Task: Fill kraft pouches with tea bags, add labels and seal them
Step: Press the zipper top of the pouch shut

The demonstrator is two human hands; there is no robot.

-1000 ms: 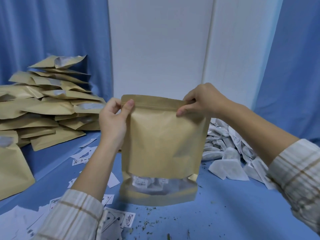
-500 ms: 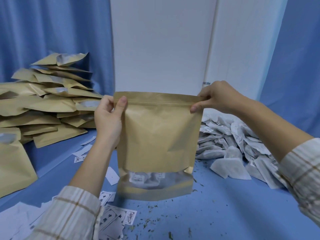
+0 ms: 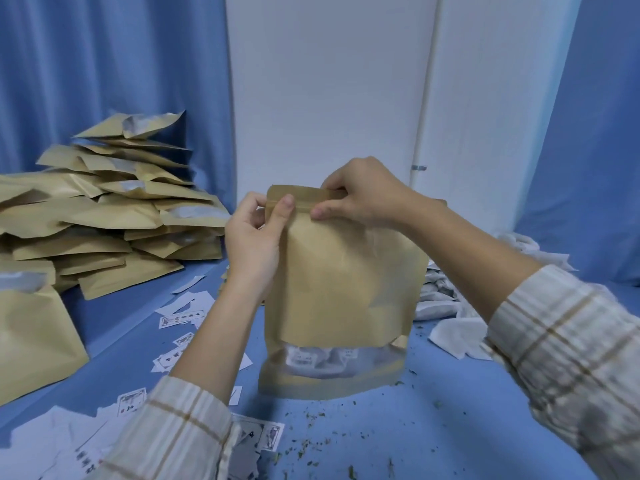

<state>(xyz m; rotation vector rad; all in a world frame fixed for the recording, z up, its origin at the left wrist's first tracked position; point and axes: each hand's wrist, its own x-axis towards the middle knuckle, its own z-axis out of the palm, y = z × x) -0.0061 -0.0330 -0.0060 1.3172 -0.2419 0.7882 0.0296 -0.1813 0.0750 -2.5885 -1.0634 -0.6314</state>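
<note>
A kraft pouch [image 3: 346, 285] stands upright on the blue table, with tea bags showing through its clear window [image 3: 329, 362] near the bottom. My left hand [image 3: 256, 237] pinches the top left corner of the pouch, thumb on the zip strip. My right hand [image 3: 360, 195] pinches the top strip just right of the left thumb, its fingers curled over the top edge. Loose white tea bags [image 3: 450, 327] lie in a heap to the right, partly hidden behind the pouch and my right arm.
A big pile of kraft pouches [image 3: 104, 216] fills the left side, and one more pouch [image 3: 31, 334] lies at the left edge. Paper labels [image 3: 180, 320] are scattered in front of the pile. Tea crumbs [image 3: 311, 441] litter the table front. Blue curtains and a white wall stand behind.
My right hand has moved from the pouch's top right corner to the left, close to my left thumb. The pouch has shifted a little to the right.
</note>
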